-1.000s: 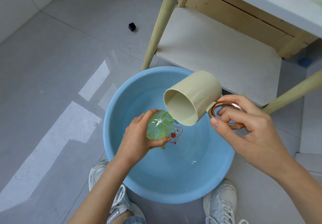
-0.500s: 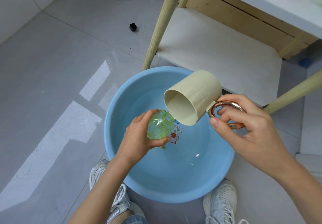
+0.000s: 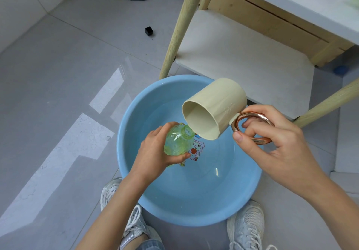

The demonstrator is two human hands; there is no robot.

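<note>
Grey tiled floor (image 3: 58, 78), blue basin (image 3: 121, 143) dead centre. The left hand (image 3: 153, 154) grips the green bottle (image 3: 177, 143) above it, and the right hand (image 3: 272, 144) holds the cream mug (image 3: 215, 108) tipped at the bottle's mouth — wooden bench (image 3: 252, 12) at one o'clock.

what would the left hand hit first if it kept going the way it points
Probably the cream mug: the left hand, gripping the green plastic bottle, points up-right, and the bottle's mouth sits right by the mug's lower rim, though depth is unclear.
</note>
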